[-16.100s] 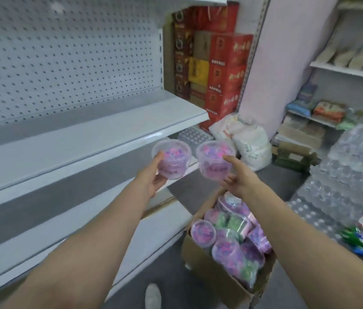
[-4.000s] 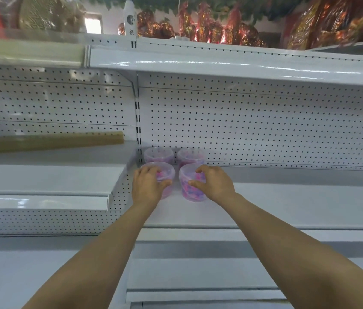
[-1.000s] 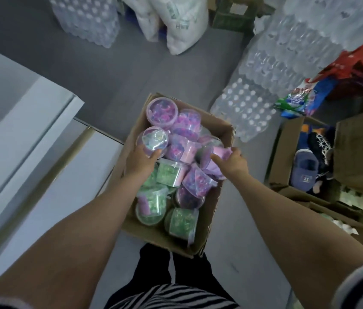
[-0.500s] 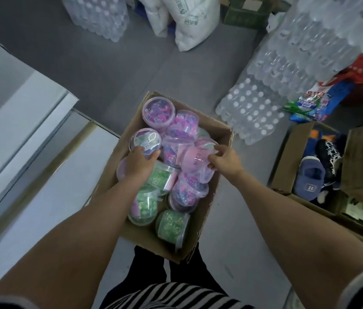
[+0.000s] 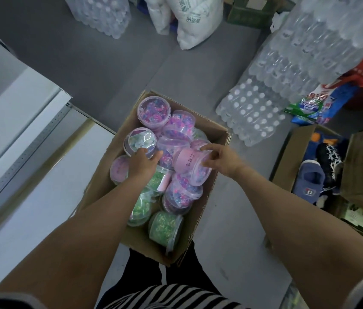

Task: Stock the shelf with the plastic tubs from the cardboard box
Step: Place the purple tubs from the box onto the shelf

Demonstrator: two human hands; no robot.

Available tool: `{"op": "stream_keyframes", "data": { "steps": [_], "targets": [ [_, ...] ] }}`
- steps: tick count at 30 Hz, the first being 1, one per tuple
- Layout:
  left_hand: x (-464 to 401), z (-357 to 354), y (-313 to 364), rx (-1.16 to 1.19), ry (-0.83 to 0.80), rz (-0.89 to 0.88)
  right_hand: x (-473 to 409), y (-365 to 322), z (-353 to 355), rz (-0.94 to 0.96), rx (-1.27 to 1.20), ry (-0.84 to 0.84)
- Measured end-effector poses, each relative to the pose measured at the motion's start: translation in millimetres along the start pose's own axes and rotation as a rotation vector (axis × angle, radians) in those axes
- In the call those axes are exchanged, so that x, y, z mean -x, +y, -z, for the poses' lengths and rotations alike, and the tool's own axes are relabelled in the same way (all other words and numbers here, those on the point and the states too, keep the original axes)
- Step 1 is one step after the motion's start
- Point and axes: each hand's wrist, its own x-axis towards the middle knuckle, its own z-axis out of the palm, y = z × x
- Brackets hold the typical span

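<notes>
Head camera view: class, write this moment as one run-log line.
stage: picking from cardboard box | left hand: on clear-lidded tub | right hand: grips pink tub | shelf: unreached

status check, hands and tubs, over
Both hands in the box. Left hand grips a clear-lidded tub; right hand grips a pink tub lying on its side. Nothing in the way.

A cardboard box (image 5: 211, 198) is sat open on the floor, stuffed with clear lidded tubs (image 5: 175, 197) of pink and green bits, jumbled and tipped. One pink tub (image 5: 189, 165) is lifted, tilted sideways.
</notes>
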Motion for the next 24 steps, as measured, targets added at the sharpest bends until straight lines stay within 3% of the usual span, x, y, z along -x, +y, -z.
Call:
{"op": "stream_keyframes", "data": {
  "steps": [3, 8, 15, 24],
  "targets": [
    [-4.4, -4.4, 3.7, -0.001, 0.023, -0.002, -5.1, 0.3, 4.9, 0.047, 0.032, 0.085],
    [-9.3, -14.5, 14.3, -0.002, 0.05, 0.026, -6.8, 7.6, 13.5, -0.06, -0.419, 0.049],
    [-15.7, -30.0, 36.8, 0.016, -0.015, 0.138, -3.9, 26.4, 19.8, -0.245, -0.796, 0.026],
    [-32.3, -48.0, 49.4, 0.164, -0.034, 0.414, 5.8, 48.5, 19.6, -0.313, -0.909, 0.115]
  ]
}}
